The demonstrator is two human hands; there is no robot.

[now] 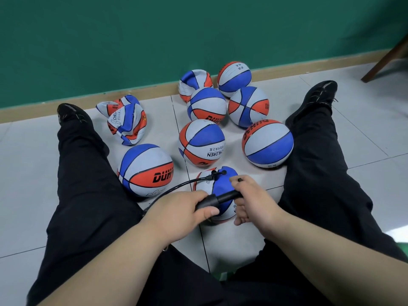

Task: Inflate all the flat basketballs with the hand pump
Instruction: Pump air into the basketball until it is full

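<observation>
A black hand pump (217, 199) lies crosswise between my hands, low in the middle of the view. My left hand (176, 214) grips its barrel and my right hand (251, 198) grips its handle. The pump's black hose (176, 187) loops up to the valve of a partly flat red, white and blue basketball (217, 182) on the floor under my hands. Several round balls stand beyond it, one at the left (144, 170) and one in the middle (201, 142). Two crumpled flat balls (125, 120) lie at the left, and another flat ball (194, 81) rests by the wall.
I sit on a pale tiled floor (364, 155) with my black-trousered legs spread either side of the balls, left leg (84, 173) and right leg (318, 151). A green wall (198, 29) with a wooden skirting runs behind. A wooden furniture leg (386, 60) stands at far right.
</observation>
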